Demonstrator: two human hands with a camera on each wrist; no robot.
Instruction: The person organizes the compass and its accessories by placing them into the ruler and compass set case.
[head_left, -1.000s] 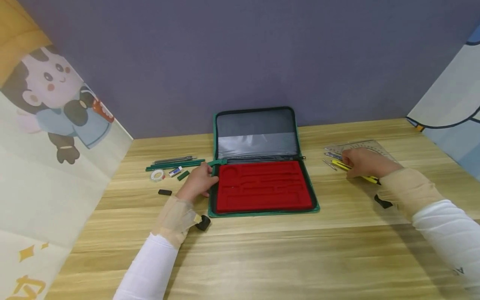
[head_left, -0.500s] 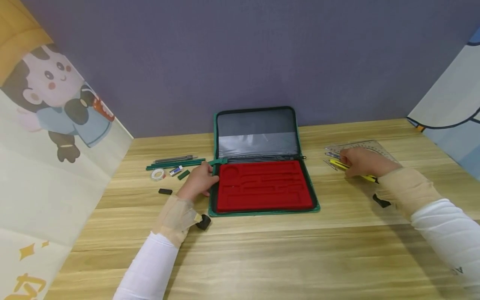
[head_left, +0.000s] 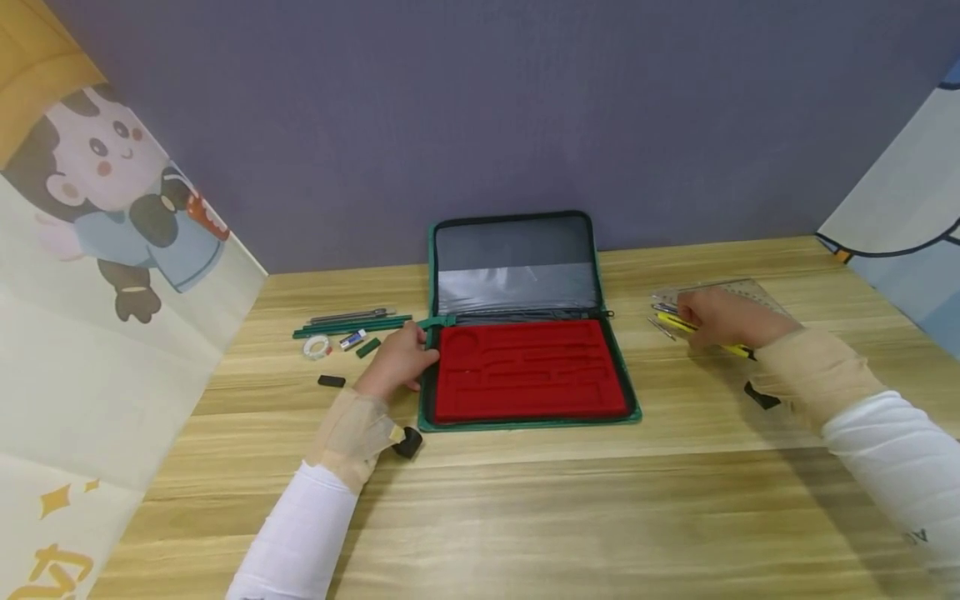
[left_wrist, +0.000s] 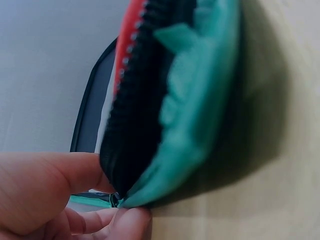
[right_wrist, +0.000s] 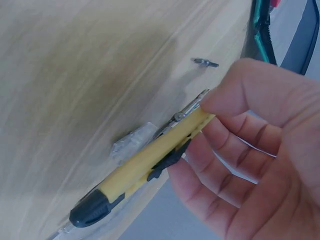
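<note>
Slots in the open green zip case's red foam tray [head_left: 528,371] lie unfilled while the left hand [head_left: 397,360] pinches its near-left edge and the right hand [head_left: 720,318] grips a yellow utility knife [right_wrist: 145,162] at far right.

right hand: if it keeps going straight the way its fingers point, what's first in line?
The right hand grips a yellow utility knife, fingers pointing left. Just past the fingertips lie small metal drafting tools; beyond them, the open green case. Depth is unclear, so the hand might pass above the tools.

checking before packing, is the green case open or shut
Open: the case lies flat, lid folded back, red tray showing empty slots.
</note>
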